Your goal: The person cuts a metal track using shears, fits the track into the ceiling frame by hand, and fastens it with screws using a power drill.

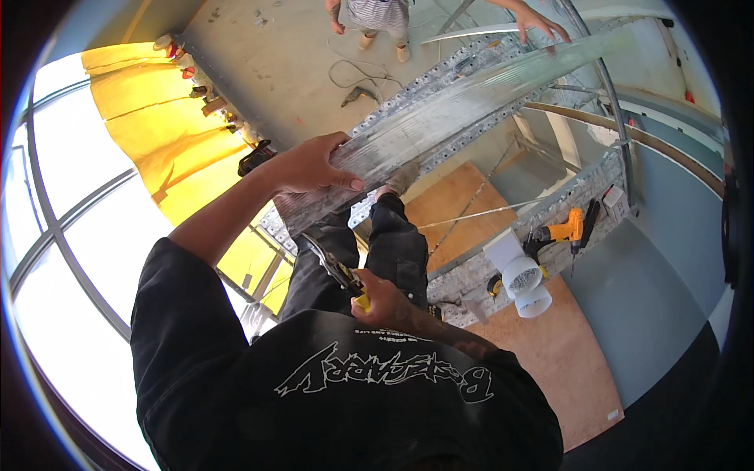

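Holding the long, shiny grey strip (448, 110), your left fingers (336, 140) curl over its near end; below them, your right fingers (371, 284) grip silver metal snips (336, 271) with yellow handles.

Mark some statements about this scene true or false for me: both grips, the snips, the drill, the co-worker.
1. The left grip is on the long ribbed panel. True.
2. The yellow-handled snips are in the left grip. False: they are in the right grip.
3. A co-worker's hand is at the panel's far part. True.
4. The orange drill lies on the floor. False: it rests on the spattered plank at the right.
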Tool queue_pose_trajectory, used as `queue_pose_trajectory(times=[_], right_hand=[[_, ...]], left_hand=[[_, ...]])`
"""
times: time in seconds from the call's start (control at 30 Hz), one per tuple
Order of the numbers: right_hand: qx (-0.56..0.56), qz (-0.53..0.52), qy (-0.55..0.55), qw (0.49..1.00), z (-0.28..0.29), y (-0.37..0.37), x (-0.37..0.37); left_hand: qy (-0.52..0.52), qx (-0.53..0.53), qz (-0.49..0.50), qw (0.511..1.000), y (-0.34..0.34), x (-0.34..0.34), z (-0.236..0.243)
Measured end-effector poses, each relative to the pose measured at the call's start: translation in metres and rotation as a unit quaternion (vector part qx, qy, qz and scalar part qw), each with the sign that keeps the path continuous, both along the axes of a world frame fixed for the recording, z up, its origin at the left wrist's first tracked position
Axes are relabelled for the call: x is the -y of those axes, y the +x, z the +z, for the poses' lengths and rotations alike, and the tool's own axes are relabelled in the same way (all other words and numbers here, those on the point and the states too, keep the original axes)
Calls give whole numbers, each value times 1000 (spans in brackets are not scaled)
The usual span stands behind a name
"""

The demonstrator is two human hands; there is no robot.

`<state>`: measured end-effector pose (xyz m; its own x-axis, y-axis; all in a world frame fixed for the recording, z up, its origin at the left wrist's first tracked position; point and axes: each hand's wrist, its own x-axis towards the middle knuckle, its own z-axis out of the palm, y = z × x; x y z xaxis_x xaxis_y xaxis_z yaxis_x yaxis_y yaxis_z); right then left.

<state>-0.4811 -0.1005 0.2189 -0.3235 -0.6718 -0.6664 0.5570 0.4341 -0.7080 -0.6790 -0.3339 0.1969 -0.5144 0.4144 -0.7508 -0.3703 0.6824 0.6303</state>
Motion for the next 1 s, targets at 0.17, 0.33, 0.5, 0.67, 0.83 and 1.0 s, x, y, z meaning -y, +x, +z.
queue_pose_trajectory(times=[0.17, 0.33, 0.5, 0.67, 0.83, 1.0], right_hand=[[-73, -44, -40, 996, -14, 18, -7], [-2, 14, -136, 991, -14, 1, -43], [-120, -30, -112, 986, -38, -8, -89], [-225, -52, 28, 973, -64, -30, -112], [-225, -60, 17, 972, -79, -43, -108], [-232, -79, -13, 969, -83, -49, -104]], left_hand=[[29, 82, 39, 995, 3, -5, -11], [78, 152, 57, 984, 3, -6, -4], [77, 86, 33, 993, 7, 8, -10], [72, 107, 39, 991, 20, 20, -14], [95, 136, 71, 984, 26, 21, -6], [103, 234, 124, 959, 36, 30, -9]])
